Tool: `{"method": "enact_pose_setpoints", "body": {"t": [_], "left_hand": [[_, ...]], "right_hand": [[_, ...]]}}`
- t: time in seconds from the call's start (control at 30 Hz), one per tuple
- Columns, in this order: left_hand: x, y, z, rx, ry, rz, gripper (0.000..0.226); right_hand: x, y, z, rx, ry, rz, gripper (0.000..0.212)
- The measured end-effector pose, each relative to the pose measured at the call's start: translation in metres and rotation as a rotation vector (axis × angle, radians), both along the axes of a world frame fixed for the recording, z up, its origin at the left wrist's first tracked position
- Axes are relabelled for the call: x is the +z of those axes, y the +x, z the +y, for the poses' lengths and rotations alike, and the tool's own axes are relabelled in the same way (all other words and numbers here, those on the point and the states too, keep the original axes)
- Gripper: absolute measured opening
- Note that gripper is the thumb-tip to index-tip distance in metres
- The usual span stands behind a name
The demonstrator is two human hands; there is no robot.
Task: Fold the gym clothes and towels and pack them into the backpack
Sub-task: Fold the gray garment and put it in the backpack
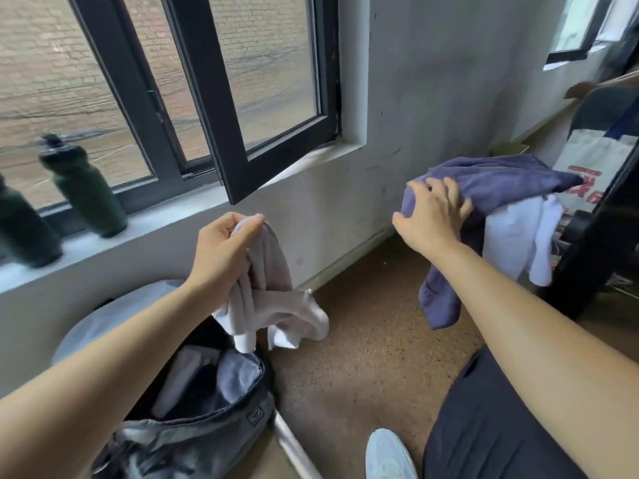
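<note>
My left hand [224, 247] grips a bunched pale grey garment [273, 299] that hangs down above the open dark grey backpack [193, 433] at the lower left. Folded pale items lie inside the backpack's mouth. My right hand [432, 216] reaches out to the right with fingers spread and lies on a purple-blue garment [491, 188]. That garment is draped over a white cloth [515, 236], and both hang from a dark frame at the right.
Two dark green bottles [86, 188] stand on the window sill [166, 223] at the left. An open black window sash [262, 140] juts into the room. A tote bag [587, 160] hangs at the far right. My shoe [387, 458] rests on the brown floor [363, 357].
</note>
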State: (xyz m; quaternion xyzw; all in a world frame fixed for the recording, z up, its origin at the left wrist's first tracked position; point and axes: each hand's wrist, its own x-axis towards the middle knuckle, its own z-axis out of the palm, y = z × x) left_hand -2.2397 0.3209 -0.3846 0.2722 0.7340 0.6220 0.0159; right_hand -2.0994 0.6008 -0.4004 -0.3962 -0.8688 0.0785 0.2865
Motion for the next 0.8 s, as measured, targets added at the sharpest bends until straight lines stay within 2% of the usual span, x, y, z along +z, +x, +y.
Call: {"method": "enact_pose_setpoints", "body": {"t": [0.13, 0.2, 0.23, 0.3, 0.37, 0.47, 0.57, 0.67, 0.73, 0.8], "left_hand": [[0.004, -0.003, -0.019, -0.167, -0.072, -0.054, 0.047], [0.009, -0.005, -0.032, -0.236, -0.067, -0.122, 0.068], [0.011, -0.007, -0.040, -0.271, -0.077, -0.115, 0.069], [0.016, -0.007, -0.051, -0.324, -0.116, -0.052, 0.045], [0.018, -0.008, -0.063, -0.336, -0.143, -0.011, 0.030], [0.017, -0.018, -0.082, -0.286, -0.077, 0.017, 0.019], [0.000, -0.036, -0.104, -0.208, -0.032, 0.027, 0.020], [-0.027, -0.052, -0.117, -0.077, -0.105, 0.092, 0.011], [-0.042, -0.062, -0.122, -0.060, -0.160, 0.053, 0.024], [-0.051, -0.070, -0.125, -0.068, -0.242, 0.008, 0.031]], "right_hand": [[-0.001, -0.023, -0.053, 0.594, -0.510, 0.142, 0.039], [0.001, -0.033, -0.085, 0.784, -0.674, 0.144, 0.037], [0.001, -0.039, -0.100, 0.869, -0.731, 0.119, 0.040], [0.001, -0.052, -0.128, 1.030, -0.857, 0.027, 0.045], [-0.002, -0.062, -0.151, 1.165, -0.989, -0.088, 0.044], [-0.013, -0.072, -0.176, 1.196, -1.177, -0.266, 0.041], [-0.027, -0.079, -0.189, 1.178, -1.213, -0.415, 0.037], [-0.025, -0.084, -0.195, 1.144, -1.345, -0.305, 0.029], [-0.016, -0.091, -0.194, 1.121, -1.424, -0.161, 0.028], [-0.009, -0.098, -0.189, 1.089, -1.437, -0.096, 0.032]]}}
